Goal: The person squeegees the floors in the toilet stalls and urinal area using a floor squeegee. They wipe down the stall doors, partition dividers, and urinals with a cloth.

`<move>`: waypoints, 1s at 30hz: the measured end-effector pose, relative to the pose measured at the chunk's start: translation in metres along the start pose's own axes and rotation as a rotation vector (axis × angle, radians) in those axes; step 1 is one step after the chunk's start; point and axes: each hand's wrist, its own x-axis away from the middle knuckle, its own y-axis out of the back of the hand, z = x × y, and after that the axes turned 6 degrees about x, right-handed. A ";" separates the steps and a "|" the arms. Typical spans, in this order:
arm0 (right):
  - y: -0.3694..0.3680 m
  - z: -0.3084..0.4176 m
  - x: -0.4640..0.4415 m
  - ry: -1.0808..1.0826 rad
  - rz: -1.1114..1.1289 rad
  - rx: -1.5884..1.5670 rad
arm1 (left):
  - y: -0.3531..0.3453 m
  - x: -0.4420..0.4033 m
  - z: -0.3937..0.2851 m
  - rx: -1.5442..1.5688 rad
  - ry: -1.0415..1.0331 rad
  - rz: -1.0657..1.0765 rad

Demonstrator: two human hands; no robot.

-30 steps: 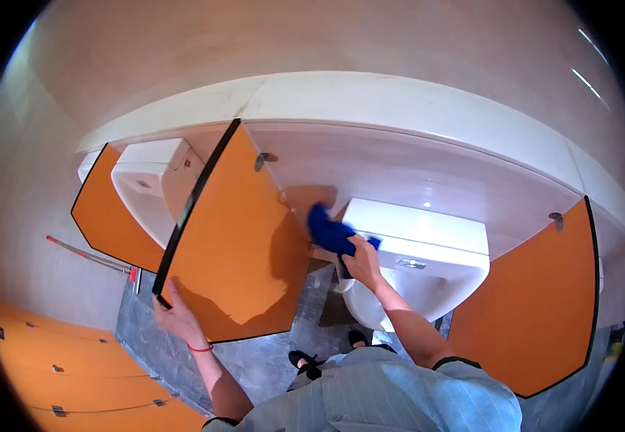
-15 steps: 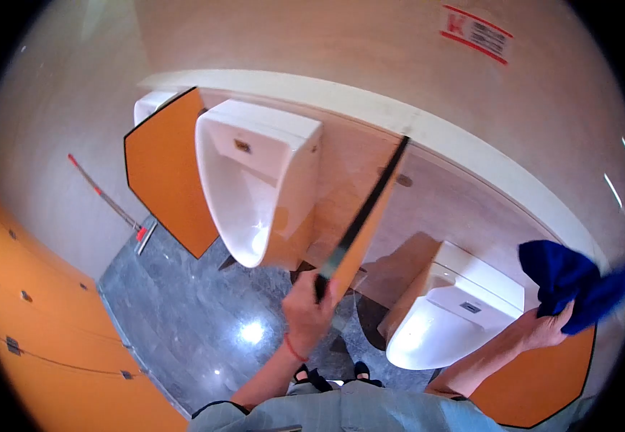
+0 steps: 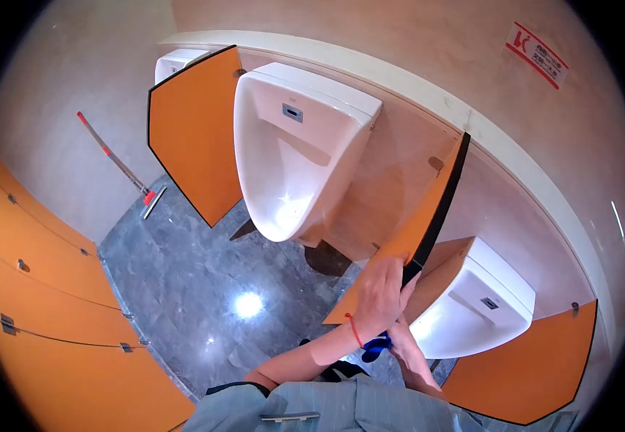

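My left hand [image 3: 383, 294], with a red cord at its wrist, is closed round the black-trimmed edge of an orange urinal partition [image 3: 433, 216]. Just below it, my right hand [image 3: 401, 337] is partly hidden behind the left wrist. A bunched dark blue cloth [image 3: 376, 348] shows beside that hand, held low against the partition's near side. On either side of this partition are white urinals: a larger-looking one [image 3: 269, 162] to the left, and another [image 3: 471, 309] close to my right forearm.
Another orange partition [image 3: 194, 137] stands at the left, and one more [image 3: 536, 367] at lower right. A floor squeegee [image 3: 114, 158] leans on the far wall. Orange stall doors [image 3: 46, 302] line the left side. A red-and-white sign [image 3: 537, 55] hangs above the ledge [image 3: 370, 68].
My right hand has come down and left with the blue cloth, from the far right to beside my left hand. The view has shifted, and my left hand still grips the partition edge.
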 end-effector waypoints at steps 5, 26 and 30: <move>-0.029 0.082 0.057 0.240 -0.045 -0.062 | 0.007 0.007 0.001 0.024 0.038 0.029; -0.302 0.068 -0.032 0.364 0.259 -0.095 | 0.272 0.026 0.146 1.049 0.396 0.207; -0.396 0.068 -0.071 0.400 0.368 -0.054 | 0.359 0.020 0.187 1.204 0.574 0.102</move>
